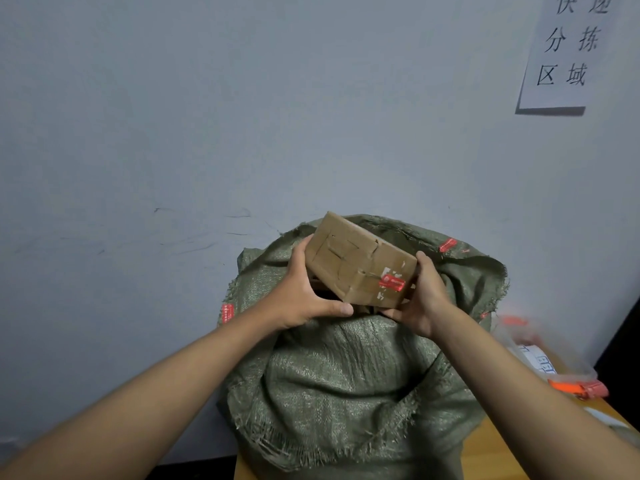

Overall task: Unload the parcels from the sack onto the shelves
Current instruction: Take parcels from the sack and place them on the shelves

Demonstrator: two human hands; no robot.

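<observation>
Nearest us, our forearms reach forward over the green woven sack [346,375] standing on a wooden table [498,455]. Our left hand [304,296] grasps the brown taped parcel [360,261] at its 9 o'clock end and our right hand [420,296] at its 3 o'clock end, above the sack's open mouth. At 1 o'clock, a paper sign [568,53] hangs on the wall.

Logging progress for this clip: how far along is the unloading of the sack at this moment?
Done: nothing can be confirmed; no shelves are in view. In hand: the left hand and right hand hold a taped brown cardboard parcel by its ends in a two-handed grip, above the open mouth of the green woven sack. Left: carrying this parcel to a shelf. The sack bulges, and more cardboard shows in its mouth, so more probably remains.
</observation>
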